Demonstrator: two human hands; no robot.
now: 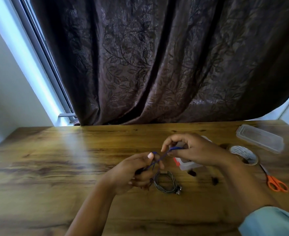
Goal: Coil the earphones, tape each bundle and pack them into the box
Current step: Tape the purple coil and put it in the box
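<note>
Coiling is the step in hand. A blue cord is stretched between both hands in the air, just on the near-left side of the box. The left hand has its grip closed round the lower part of the cord, thumb up and fingers curled, with what look like loops gathered in the palm. The right hand hovers over the box and its grip pinches the upper end of the cord between thumb and fingertips. The blur hides how many turns are made.

A grey coil lies on the desk just in front of the box, earbuds at its right edge. Whether it is taped I cannot tell. The box is clear and open; what it holds is hidden by the right hand. To the right of the box sits the tape, beyond that the scissors, and further back the lid.

By my reading, the task is partway along: one bundle is wound and this one is under way. The next move calls for the right hand to lead the free end round the left fingers, keeping the cord taut so the loops stay even. Then the left hand must hold the bundle pinched while the right reaches for the tape.
</note>
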